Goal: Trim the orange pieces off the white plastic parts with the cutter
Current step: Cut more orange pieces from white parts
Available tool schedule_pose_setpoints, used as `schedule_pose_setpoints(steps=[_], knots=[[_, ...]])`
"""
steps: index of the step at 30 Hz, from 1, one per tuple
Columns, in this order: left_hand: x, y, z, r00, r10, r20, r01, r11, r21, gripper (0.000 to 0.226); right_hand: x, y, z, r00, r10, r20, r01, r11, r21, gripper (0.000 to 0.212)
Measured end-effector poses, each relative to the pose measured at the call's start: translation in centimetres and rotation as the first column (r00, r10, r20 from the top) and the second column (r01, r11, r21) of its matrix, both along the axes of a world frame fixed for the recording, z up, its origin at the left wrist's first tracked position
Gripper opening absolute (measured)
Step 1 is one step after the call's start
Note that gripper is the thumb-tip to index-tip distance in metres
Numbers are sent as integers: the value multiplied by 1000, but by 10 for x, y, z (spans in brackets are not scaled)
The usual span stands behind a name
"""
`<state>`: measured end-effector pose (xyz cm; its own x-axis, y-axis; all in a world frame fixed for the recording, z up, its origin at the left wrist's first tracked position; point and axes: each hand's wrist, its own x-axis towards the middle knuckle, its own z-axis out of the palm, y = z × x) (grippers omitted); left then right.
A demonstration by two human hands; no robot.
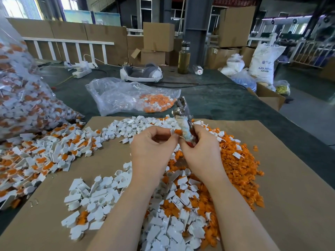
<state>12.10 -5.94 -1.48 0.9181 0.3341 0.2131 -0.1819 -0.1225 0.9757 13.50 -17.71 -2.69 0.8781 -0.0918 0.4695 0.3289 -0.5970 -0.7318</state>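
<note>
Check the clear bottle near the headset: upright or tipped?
Upright: the clear bottle stands on its base on the table, cap on top, yellowish liquid inside.

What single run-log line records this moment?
left hand: pinches white-and-orange plastic part | right hand: grips tape-wrapped metal cutter | trimmed pieces: on cardboard sheet

A dark green table [208, 98] carries cardboard [272, 178], plastic bags [116, 95], headset [141, 73].

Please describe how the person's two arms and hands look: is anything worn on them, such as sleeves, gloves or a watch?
Both forearms are bare up to the bottom edge of the picture; no sleeve is visible. The left hand and the right hand wear no gloves. No watch, bracelet or ring can be seen on the visible parts. The fingernails look short and unpainted where they show.
</note>
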Motion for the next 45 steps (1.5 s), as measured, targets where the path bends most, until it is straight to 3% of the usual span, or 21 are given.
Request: schedule_pose_setpoints(steps=[7,12,17,22,27,45], knots=[[5,3,-4,998,69,-10,-70,998,-5,11,1,-7,4,982,149,-120,-143,988,55,10],[8,7,-2,998,55,-16,-56,990,-126,8,-4,-16,8,919,289,-268,-247,952,181,11],[8,11,0,999,27,32,-19,975,-222,4,-5,-22,10,855,365,-368,-335,931,144,14],[6,13,3,998,-2,65,21,956,-292,7,-8,-25,12,836,385,-391,-399,916,48,10],[5,14,4,995,-40,94,67,948,-312,7,-11,-23,15,818,403,-409,-418,906,57,20],[8,19,-1,993,-87,76,108,931,-348,11,-6,-17,12,862,306,-404,-377,920,-110,16]])
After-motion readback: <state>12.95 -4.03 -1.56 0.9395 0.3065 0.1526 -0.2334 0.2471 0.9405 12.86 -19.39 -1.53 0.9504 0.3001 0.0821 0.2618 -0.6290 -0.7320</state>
